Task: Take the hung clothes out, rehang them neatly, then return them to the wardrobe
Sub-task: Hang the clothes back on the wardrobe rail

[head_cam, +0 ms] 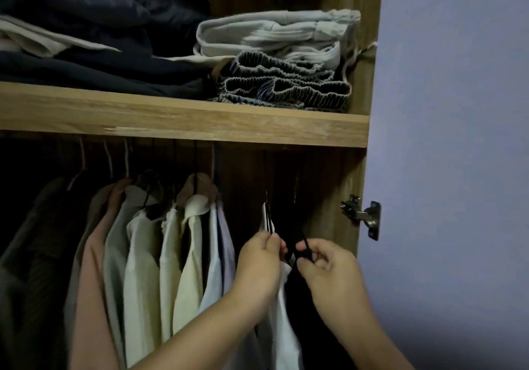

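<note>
— Hands?
— Left hand [259,266] pinching white garment [282,312], right hand [329,269] pinching black hanger [299,241], right end of wardrobe [183,125].
— Beside?
— Hung shirts [160,255] crowding left; folded clothes [274,55] on shelf above.

Dim lavender wall [458,112] beside wooden shelf [183,116].

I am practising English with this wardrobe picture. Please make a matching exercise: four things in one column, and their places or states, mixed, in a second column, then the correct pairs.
1. left hand
2. right hand
3. grey folded clothes
4. metal hinge

a. on the shelf, upper right
b. pinching the white garment's hanger
c. fixed at the wardrobe's right edge
d. pinching the black hanger

Pairs: 1-b, 2-d, 3-a, 4-c
</note>
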Motion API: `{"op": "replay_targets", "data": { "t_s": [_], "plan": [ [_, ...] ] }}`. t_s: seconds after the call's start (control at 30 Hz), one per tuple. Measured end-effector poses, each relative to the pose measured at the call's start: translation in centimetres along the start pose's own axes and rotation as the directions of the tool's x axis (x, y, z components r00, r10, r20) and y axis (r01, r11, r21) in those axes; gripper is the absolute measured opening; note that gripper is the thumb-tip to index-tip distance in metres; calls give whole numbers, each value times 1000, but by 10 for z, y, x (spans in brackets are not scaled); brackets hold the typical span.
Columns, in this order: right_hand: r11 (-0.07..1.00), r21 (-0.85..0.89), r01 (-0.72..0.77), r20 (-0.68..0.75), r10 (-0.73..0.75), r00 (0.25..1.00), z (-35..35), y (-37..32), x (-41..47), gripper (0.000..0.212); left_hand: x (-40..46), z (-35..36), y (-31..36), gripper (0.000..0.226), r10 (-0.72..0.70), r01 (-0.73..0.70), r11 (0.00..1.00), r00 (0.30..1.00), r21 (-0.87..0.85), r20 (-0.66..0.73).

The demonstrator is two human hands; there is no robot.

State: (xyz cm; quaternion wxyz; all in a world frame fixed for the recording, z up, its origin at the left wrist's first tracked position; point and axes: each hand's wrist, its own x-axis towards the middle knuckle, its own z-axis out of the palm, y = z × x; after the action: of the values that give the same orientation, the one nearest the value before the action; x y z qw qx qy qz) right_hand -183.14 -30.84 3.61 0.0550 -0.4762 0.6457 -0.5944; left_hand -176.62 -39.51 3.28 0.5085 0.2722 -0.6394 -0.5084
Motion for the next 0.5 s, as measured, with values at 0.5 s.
{"op": "replay_targets", "data": {
  "t_s": [0.5],
  "plan": [
    [968,-41,247,-182,-250,951,82,43,123,21,126,-4,-19,27,-20,28,998,988,57,-151]
  ]
}}
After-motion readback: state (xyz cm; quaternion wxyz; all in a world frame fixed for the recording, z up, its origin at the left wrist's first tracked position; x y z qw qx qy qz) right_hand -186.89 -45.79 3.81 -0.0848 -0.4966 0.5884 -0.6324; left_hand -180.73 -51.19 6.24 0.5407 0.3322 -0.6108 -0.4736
